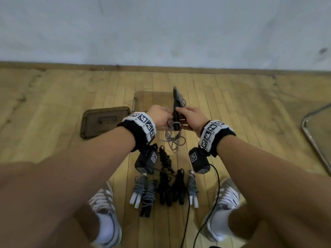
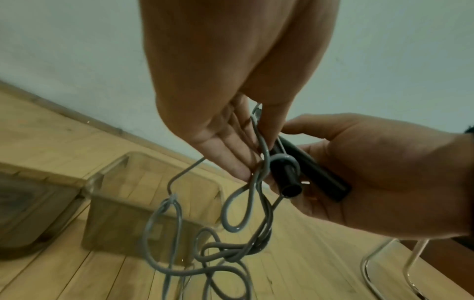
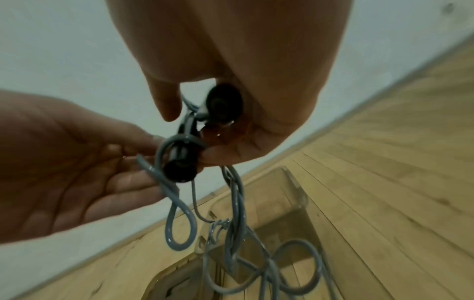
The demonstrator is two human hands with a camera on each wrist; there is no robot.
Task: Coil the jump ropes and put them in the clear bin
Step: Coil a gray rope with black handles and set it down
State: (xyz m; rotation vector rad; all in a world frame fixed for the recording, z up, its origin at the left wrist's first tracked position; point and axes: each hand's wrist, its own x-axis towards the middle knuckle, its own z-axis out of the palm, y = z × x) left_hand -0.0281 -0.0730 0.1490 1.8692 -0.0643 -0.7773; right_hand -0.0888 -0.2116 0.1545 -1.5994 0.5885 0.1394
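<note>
Holding the two black handles (image 2: 307,168) side by side at frame centre, the right hand (image 2: 372,182) wraps them in its palm, while the left hand (image 2: 225,142) pinches the grey cord (image 2: 238,213), apparently between thumb and straight fingers. The cord looks light, springy and slick, its loose loops dangling above the bin (image 2: 143,203) at lower left. Gripping the stiff handles and winding the cord tight should tame it.
</note>
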